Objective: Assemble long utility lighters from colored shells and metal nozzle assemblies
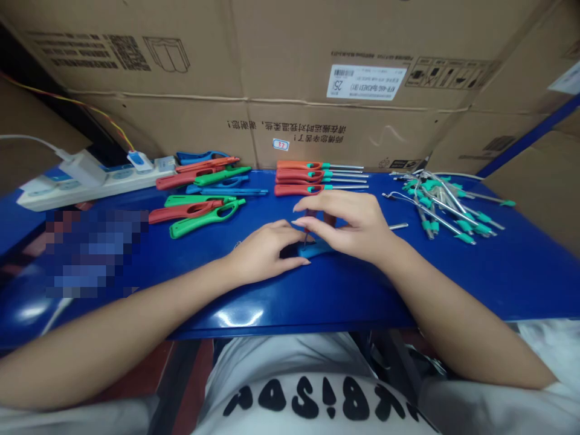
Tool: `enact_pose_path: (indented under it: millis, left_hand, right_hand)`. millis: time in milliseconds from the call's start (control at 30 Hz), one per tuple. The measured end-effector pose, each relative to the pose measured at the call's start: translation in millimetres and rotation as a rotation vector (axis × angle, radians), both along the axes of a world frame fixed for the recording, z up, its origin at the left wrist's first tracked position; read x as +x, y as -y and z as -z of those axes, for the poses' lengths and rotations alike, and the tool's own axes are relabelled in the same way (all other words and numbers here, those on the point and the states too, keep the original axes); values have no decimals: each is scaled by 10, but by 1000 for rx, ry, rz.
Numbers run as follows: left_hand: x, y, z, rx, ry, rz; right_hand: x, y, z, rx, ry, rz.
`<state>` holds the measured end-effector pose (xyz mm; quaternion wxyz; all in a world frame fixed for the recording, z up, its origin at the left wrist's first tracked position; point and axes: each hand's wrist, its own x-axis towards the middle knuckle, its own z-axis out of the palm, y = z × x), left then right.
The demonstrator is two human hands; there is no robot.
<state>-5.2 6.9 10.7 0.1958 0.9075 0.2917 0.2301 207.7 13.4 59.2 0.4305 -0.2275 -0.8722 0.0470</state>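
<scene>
Although it stands upside down to me, the white label point(367, 83) on the cardboard box point(290, 54) beyond my fingers reads KFR, with (B1) ending the line; the Chinese print below thanks the mover and asks for gentle handling. My left hand point(265, 251) lies low, thumb and fingers gripping the end of one blue lighter point(317, 248) on the table point(344, 296). Over it my right hand point(360, 229) arches, thumb and forefinger pinching what looks like a thin reddish tool point(306, 234), pointing down onto the lighter. Ahead of my fingertips, four rods show on the red and orange lighters point(296, 190); left of them lie three green handles point(194, 225) among red and blue ones. Right of my fingers is a heap of rods point(446, 205).
</scene>
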Motion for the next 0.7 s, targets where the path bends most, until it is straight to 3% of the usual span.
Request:
enact_pose_path:
  millis: [133,300,500,567,700]
  left_hand:
    - [6,-1,-13,-11,-8,1]
    - [4,2,-37,-31,-38,-8]
    - [2,2,-37,-53,-24,14]
    - [1,4,-38,-44,-23,10]
    - [0,6,-33,-37,-26,-6]
  right_hand:
    - [24,-20,24,27,69,41]
    - [-8,-11,11,-261,-36,-106]
    - [17,-56,27,-20,-6,2]
    - [24,-60,31,0,18,-6]
    - [0,-28,9,-258,-17,-156]
